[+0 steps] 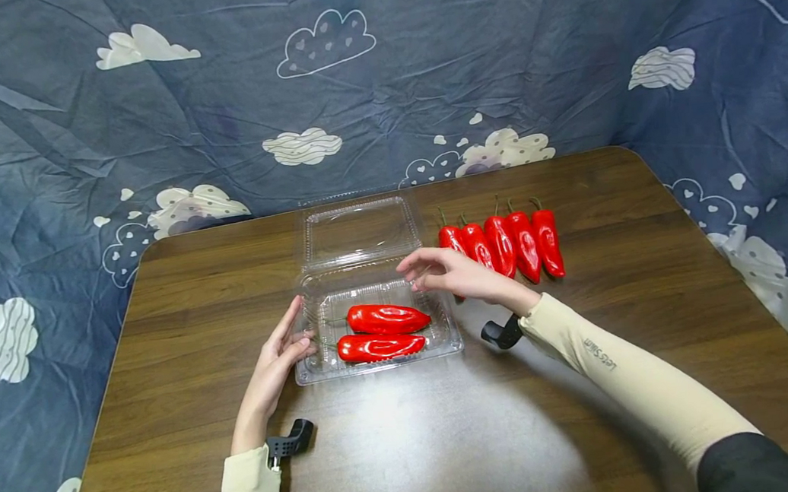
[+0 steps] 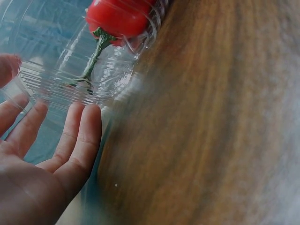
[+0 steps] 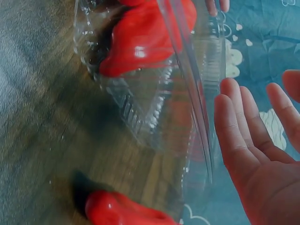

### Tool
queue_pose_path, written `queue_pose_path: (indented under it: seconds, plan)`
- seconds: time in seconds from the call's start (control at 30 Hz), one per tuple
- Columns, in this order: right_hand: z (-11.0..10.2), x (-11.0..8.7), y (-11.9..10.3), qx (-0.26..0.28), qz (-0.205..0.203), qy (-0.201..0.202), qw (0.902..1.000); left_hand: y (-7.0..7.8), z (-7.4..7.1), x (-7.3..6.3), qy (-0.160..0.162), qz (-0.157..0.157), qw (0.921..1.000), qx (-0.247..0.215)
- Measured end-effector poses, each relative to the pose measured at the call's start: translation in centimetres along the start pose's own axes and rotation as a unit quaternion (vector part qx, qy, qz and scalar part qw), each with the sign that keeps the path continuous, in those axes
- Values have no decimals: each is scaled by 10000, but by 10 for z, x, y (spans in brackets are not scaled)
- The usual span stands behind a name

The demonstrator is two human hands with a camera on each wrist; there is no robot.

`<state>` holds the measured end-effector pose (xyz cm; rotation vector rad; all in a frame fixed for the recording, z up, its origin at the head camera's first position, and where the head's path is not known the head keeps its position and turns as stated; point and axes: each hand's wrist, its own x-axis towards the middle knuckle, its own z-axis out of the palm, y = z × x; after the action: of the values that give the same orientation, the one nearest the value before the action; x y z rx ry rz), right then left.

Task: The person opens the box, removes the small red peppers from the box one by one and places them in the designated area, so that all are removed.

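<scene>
A clear plastic clamshell container (image 1: 444, 332) stands on the table with its lid (image 1: 360, 233) folded back. Two red peppers (image 1: 388, 319) lie side by side inside, green stems toward the left. Along the container's left side, my left hand (image 1: 275, 365) touches the ribbed wall with fairly straight fingers (image 2: 89, 129) and its thumb near the rim. Over the back right part of the container is my right hand (image 1: 454, 272), its fingers relaxed and nothing in its grasp. In the right wrist view, the plastic edge (image 3: 199, 103) appears beside those fingertips.
Several more red peppers (image 1: 501, 246) lie in a row right of the container, stems toward the back, partly behind my right hand. The brown wooden table (image 1: 187, 329) ends at the back against a blue cloud-patterned cloth (image 1: 383, 87).
</scene>
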<state>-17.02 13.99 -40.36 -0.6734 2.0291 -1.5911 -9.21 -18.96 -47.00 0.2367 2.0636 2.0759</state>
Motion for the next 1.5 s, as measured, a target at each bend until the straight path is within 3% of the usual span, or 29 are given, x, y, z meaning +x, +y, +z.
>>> queue_pose_path:
  seconds: [0.37, 0.8, 1.1, 1.5]
  plan:
    - [12, 7, 0, -130, 170, -520, 9984, -1, 0, 0, 12, 13, 10000, -10]
    - [21, 16, 3, -528, 109, -827, 9951, -1, -1, 1, -18, 0, 10000, 10]
    - [25, 18, 4, -902, 303, -1071, 9897, -1, 0, 1, 13, -21, 10000, -43]
    - [27, 19, 1, -1842, 142, -1596, 9697, -1, 0, 0, -27, 2, 10000, -20]
